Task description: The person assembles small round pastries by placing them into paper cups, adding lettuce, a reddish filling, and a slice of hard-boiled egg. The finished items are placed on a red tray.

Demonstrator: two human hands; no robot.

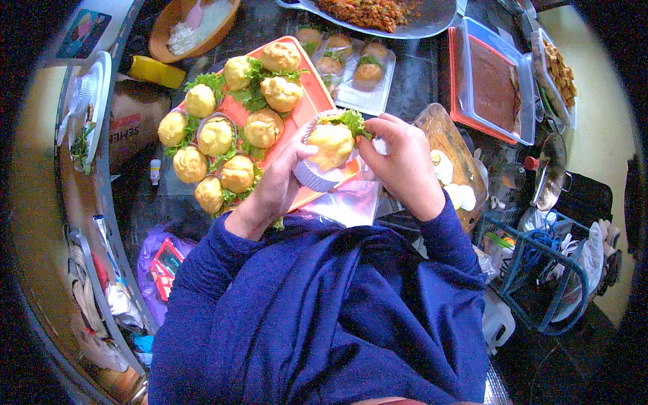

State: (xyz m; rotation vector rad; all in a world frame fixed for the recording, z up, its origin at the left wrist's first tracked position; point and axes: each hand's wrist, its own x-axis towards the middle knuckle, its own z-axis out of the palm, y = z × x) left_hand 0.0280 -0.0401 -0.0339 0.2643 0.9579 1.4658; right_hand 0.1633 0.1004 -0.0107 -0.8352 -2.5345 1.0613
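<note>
My left hand (273, 181) holds a golden choux puff (331, 146) in a white pleated paper cup (316, 178). A green lettuce leaf (349, 120) sticks out at the puff's far right side. Thumb and fingers of my right hand (407, 160) are pinched at the edge of that leaf. Both hands are above the near right part of an orange tray (309, 89). To the left, several more puffs (216, 136) with lettuce crowd the tray, some in paper cups. Egg slices (462, 196) lie on a wooden board (435, 128) beside my right hand.
Beyond the tray are clear plastic boxes (385, 101) with filled puffs. A pan (432, 28) of reddish-brown filling stands at the back, a wooden bowl (162, 50) back left. At right are a container of brown food (495, 94) and a blue basket (540, 290).
</note>
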